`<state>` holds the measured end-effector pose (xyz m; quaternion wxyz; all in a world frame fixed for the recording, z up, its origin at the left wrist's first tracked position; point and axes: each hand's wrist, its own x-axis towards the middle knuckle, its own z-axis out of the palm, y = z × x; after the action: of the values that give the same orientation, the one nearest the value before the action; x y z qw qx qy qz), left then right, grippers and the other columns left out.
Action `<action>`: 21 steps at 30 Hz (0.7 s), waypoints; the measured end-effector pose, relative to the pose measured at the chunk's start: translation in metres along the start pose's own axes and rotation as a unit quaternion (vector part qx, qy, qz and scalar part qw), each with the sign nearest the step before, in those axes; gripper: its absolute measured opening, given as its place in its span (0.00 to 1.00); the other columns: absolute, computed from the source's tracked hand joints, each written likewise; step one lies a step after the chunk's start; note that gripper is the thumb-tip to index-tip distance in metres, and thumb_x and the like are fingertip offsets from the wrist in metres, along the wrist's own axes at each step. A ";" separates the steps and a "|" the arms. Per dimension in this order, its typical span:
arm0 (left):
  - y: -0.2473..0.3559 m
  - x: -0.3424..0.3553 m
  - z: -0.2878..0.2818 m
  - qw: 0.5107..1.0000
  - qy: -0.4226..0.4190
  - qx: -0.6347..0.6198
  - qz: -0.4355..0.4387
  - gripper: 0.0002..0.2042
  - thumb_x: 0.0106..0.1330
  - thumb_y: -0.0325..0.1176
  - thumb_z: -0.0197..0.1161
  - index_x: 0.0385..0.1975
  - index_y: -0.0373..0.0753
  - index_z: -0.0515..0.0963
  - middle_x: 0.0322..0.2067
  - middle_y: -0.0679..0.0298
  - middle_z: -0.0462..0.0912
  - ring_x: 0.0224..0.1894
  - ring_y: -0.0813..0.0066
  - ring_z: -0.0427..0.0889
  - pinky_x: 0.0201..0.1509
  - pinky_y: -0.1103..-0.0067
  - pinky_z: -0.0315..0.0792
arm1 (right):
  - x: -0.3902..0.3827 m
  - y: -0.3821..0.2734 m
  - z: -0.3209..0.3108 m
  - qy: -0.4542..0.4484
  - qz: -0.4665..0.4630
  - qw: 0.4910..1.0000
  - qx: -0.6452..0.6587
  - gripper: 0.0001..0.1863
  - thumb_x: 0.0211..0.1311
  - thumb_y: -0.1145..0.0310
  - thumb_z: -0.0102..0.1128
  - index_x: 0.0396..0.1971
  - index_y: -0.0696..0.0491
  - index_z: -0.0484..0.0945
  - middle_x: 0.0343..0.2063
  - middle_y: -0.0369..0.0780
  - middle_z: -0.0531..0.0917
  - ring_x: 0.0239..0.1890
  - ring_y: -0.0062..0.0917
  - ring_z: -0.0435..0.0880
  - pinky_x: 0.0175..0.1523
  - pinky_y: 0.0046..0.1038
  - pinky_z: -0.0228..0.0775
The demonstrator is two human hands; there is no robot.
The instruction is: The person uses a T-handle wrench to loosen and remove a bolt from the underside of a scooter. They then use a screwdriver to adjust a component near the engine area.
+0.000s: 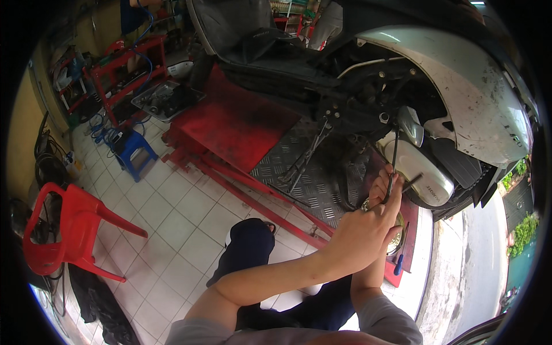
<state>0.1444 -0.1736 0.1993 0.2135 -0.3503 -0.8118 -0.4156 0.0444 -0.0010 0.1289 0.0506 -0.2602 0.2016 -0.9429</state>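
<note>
My left hand (362,236) reaches across from the lower left, fingers closed round a long dark tool (393,148) that runs up to the lower bodywork of a scooter (437,75). My right hand (379,185) is mostly behind it, with curled fingers showing near the tool; exactly what they grip is unclear. A short dark bar (413,182) sticks out beside my fingers, in front of the silver engine-side cover (428,181). A round tray (395,246) and a blue-handled screwdriver (398,263) lie just right of my wrists. Several metal tools (305,158) rest on the stand's tread plate.
The red lift stand (224,115) spans the middle. At left are a red chair (52,230), blue stool (137,158), red bench (126,63), parts tray (168,100) and hoses. Other people (322,26) are partly visible behind. A road (483,259) runs at right.
</note>
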 end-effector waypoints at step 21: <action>-0.003 -0.006 0.002 0.986 -0.057 0.011 -0.157 0.31 0.63 0.42 0.59 0.63 0.33 0.60 0.18 0.59 0.79 0.20 0.65 0.82 0.21 0.75 0.74 | 0.002 -0.006 0.003 0.021 -0.009 1.000 -0.013 0.12 0.68 0.71 0.52 0.46 0.60 0.67 0.22 0.31 0.65 0.20 0.09 0.62 0.20 0.12 0.57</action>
<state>0.1461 -0.1750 0.1929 0.1022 -0.2393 -0.8721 -0.4145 0.0440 0.0027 0.1343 0.0339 -0.2428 0.2128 -0.9459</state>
